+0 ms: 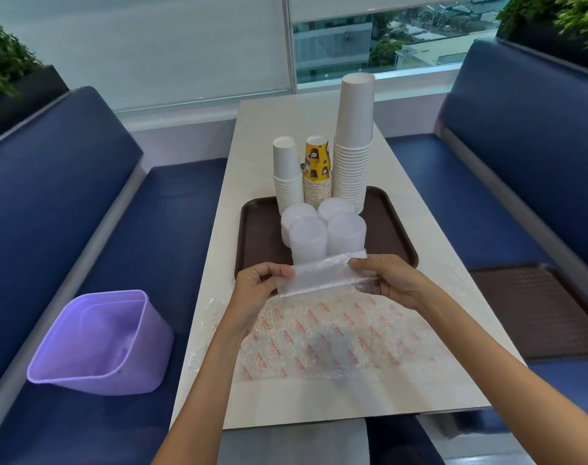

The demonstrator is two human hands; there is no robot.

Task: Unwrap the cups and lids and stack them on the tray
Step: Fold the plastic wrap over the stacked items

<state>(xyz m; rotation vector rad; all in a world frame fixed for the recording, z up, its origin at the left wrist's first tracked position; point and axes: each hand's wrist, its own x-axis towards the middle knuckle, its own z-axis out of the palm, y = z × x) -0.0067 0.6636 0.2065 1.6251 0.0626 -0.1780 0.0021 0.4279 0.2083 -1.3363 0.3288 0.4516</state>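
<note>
A brown tray [391,226] on the white table carries three upside-down cup stacks: a short white one [287,172], a yellow printed one [316,171] and a tall white one [353,142]. Several stacks of translucent lids [323,229] stand in front of them. Between the tray and me, my left hand [257,283] and my right hand [386,276] each pinch one end of a folded strip of clear bubble wrap [323,275], held just above the table. A flat sheet of bubble wrap with red print [329,337] lies on the table under my hands.
A purple plastic bin [98,344] stands tilted on the blue bench at my left. A second brown tray [537,307] lies on the blue bench at my right. The table's far end meets a window sill.
</note>
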